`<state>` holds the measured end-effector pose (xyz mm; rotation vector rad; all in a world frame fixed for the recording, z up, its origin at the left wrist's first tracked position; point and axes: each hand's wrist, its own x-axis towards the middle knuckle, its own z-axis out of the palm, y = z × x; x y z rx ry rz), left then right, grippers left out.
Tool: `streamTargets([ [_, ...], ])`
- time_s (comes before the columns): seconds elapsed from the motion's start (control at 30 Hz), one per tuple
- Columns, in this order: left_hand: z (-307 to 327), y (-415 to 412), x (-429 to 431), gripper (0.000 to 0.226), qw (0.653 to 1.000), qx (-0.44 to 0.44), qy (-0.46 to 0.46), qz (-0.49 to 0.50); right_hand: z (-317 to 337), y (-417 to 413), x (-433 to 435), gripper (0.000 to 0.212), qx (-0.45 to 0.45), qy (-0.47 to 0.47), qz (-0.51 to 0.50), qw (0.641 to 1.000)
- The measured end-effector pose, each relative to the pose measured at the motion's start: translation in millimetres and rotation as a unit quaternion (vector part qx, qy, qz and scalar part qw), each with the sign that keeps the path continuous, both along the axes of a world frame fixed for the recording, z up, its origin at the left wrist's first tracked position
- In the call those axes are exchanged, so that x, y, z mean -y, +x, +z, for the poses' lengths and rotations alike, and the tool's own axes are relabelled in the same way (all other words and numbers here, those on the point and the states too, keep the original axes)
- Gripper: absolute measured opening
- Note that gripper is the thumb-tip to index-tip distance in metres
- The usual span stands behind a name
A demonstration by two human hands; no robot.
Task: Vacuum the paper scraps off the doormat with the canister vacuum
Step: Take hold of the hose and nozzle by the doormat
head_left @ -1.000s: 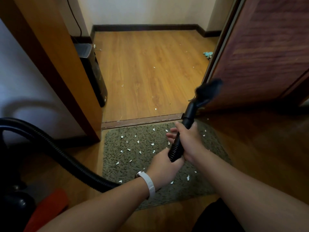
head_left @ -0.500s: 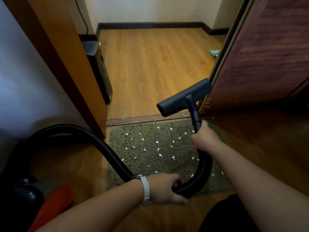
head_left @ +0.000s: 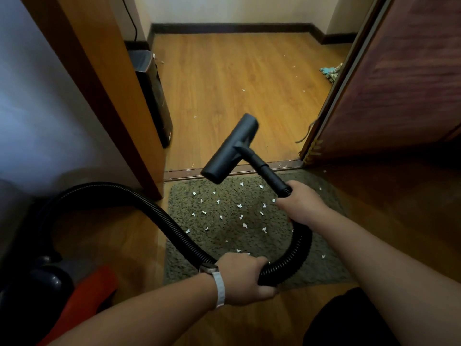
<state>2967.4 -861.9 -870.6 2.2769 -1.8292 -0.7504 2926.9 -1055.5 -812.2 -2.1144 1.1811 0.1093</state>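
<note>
You are holding the vacuum's black wand (head_left: pixel 270 174) up in your right hand (head_left: pixel 303 204). Your fingers are curling round its lower end where the ribbed hose (head_left: pixel 149 208) joins, and your forearm is reaching in from the lower right. The flat nozzle head (head_left: pixel 230 148) is hanging tilted in the air above the far edge of the doormat (head_left: pixel 189 260) and the door threshold (head_left: pixel 179 174).

Your left hand (head_left: pixel 245 278), wearing a pale wristband (head_left: pixel 220 289), is gripping the hose close to you, where it is bending in a loop over the mat's near edge.

White paper scraps (head_left: pixel 240 206) are lying scattered across the green mat, mostly between your two hands. A few more are lying on the wooden floor (head_left: pixel 237 83) beyond.

The canister vacuum (head_left: pixel 50 290) is sitting at the lower left, dark with a red part. It is partly cut off by the frame and too shadowed to make out clearly. Most of your fingertips are hiding behind the wand and hose, and the nozzle's underside is facing out of sight.
</note>
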Motion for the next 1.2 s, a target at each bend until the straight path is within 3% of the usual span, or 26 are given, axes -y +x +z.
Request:
streamTargets([
  [0.2,-3,6,3,0.046,0.998,-0.054,0.014,-0.026,6,1,-3,0.026,-0.046,-0.071,0.083,0.993],
  [0.33,-6,29,0,0.047,0.991,-0.128,0.024,0.014,9,-2,0,0.026,-0.051,-0.101,0.085,0.990],
  [0.43,7,56,3,0.029,0.983,-0.128,-0.077,0.111,11,-5,4,0.031,-0.051,-0.112,0.090,0.988],
  [0.53,30,89,7,0.017,0.940,-0.048,-0.231,0.247,12,-7,6,0.030,-0.047,-0.107,0.107,0.987],
  [0.6,39,112,5,0.033,0.919,0.018,-0.251,0.303,11,-8,6,0.028,-0.044,-0.099,0.123,0.986],
  [0.77,17,136,-1,0.090,0.931,0.100,-0.097,0.336,14,-10,2,0.026,-0.030,-0.070,0.167,0.983],
  [0.9,4,132,7,0.104,0.914,0.004,-0.111,0.389,15,-13,-2,0.026,-0.039,-0.104,0.202,0.973],
  [1.0,4,131,16,0.106,0.882,-0.107,-0.126,0.441,9,-12,-7,0.025,-0.044,-0.202,0.233,0.950],
  [1.07,7,134,22,0.105,0.861,-0.159,-0.134,0.464,4,-9,-10,0.026,-0.036,-0.218,0.213,0.952],
  [1.2,15,138,29,0.102,0.857,-0.193,-0.136,0.457,-8,-7,-11,0.033,-0.037,0.015,0.107,0.993],
])
